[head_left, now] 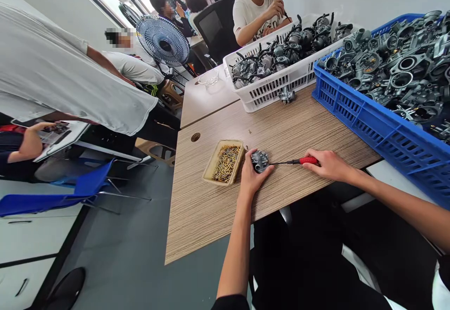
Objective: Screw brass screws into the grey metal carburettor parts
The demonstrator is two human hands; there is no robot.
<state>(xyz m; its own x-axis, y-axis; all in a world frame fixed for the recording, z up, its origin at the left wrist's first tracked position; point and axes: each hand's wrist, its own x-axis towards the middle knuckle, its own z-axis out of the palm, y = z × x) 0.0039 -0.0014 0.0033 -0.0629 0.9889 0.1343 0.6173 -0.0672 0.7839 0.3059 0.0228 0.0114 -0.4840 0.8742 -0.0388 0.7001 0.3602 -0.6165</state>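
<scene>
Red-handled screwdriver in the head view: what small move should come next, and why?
Probably a slight twist of the screwdriver by the right hand: its shaft points at the carburetor, its tip appears to be at that part's side, and the left hand grips the part against turning.

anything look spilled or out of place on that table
Mildly, yes: a tiny loose piece lies on the table, outside the tan tray heaped with small brass pieces. One metal part also sits alone beside the white crate, though similar ones fill it.
</scene>
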